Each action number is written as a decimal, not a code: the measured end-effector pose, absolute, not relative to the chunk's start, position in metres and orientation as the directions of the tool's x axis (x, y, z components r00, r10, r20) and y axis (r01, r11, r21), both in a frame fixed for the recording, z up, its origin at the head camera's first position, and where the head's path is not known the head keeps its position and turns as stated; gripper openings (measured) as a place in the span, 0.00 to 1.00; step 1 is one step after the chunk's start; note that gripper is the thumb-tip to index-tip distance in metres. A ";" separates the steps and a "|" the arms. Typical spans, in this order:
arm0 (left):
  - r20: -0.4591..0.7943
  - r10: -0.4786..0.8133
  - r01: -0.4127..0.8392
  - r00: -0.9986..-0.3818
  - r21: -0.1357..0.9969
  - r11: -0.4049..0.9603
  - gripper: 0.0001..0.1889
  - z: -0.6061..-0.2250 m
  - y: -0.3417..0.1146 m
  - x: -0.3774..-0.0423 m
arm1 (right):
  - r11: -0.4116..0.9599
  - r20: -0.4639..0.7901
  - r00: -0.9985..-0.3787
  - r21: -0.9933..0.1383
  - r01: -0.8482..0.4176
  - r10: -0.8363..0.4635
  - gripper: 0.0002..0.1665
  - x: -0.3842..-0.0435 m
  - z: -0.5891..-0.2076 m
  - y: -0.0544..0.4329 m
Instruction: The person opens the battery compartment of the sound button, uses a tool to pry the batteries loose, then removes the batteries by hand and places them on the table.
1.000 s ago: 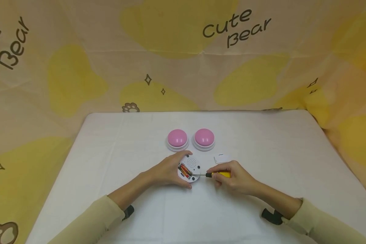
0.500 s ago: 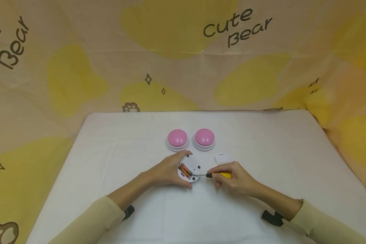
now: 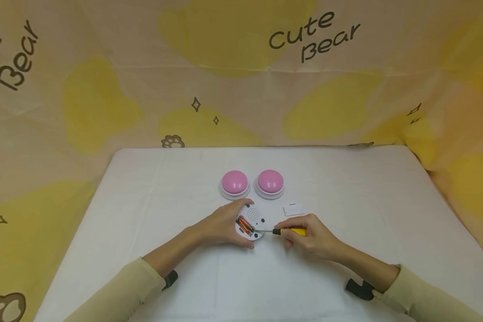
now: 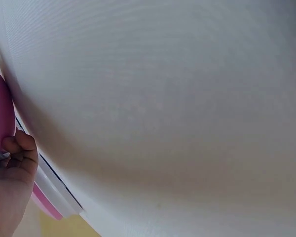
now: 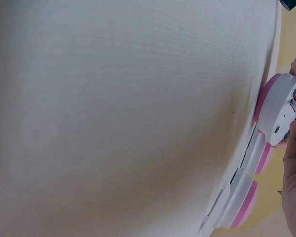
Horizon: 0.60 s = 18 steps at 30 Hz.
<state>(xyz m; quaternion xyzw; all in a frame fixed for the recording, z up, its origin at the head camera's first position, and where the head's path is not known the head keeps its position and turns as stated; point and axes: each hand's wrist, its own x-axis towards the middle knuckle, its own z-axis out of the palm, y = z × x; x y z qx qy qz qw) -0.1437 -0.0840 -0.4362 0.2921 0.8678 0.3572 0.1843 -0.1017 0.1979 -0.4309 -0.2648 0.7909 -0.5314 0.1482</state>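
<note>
One button (image 3: 255,219) is in the left grip (image 3: 221,224); at its three o'clock the right grip (image 3: 309,236) pinches a screwdriver (image 3: 277,231), which might slip if tilted.

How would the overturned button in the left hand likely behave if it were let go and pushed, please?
The overturned button would probably rock or tip, since its rounded pink dome faces down. It may feel heavy for its size, given the exposed batteries. It seems stiff, showing no dent beside the left hand.
</note>
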 end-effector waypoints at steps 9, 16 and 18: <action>-0.113 0.640 0.378 -0.760 0.725 0.576 0.53 -0.435 -0.085 -0.144 | 0.304 0.042 -0.826 -0.918 -0.254 -0.562 0.11 -0.099 -0.428 0.199; -0.125 0.635 0.356 -0.762 0.738 0.573 0.52 -0.435 -0.085 -0.143 | 0.289 0.050 -0.814 -0.921 -0.262 -0.578 0.10 -0.100 -0.426 0.199; -0.128 0.634 0.351 -0.763 0.741 0.572 0.52 -0.434 -0.085 -0.143 | 0.284 0.054 -0.811 -0.921 -0.265 -0.582 0.10 -0.101 -0.426 0.200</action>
